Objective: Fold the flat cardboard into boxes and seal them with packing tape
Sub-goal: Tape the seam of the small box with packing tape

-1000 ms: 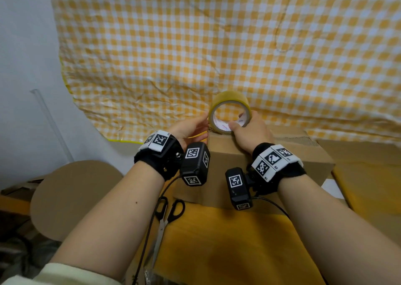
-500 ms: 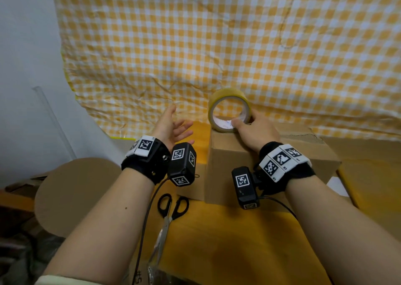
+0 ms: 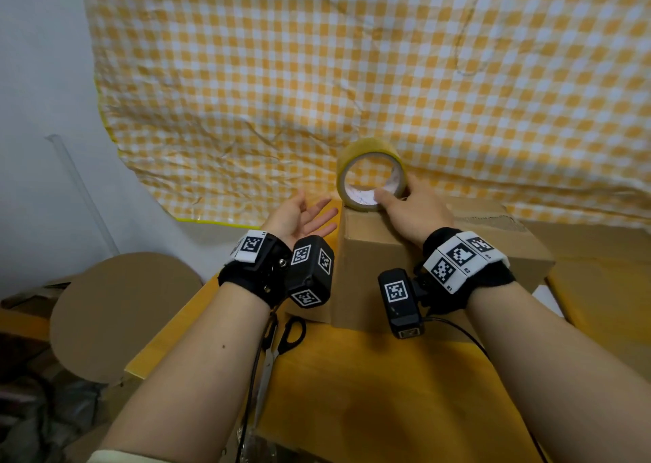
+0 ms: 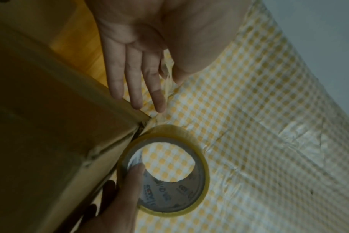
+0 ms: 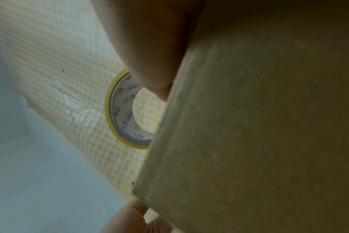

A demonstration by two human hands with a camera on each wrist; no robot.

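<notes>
Yellowish roll of packing tape (image 3: 371, 175) stood on edge atop the folded brown cardboard box (image 3: 394, 251).
The roll is grasped at the box's far left corner by the right hand (image 3: 412, 212), thumb inside its core; the left hand (image 3: 299, 216) is held flat-fingered, released, beside the box.

The left hand (image 3: 303, 216) hovers palm up, fingers straight and spread, holding nothing; the right hand (image 3: 415, 212) pinches, thumb forward.
</notes>
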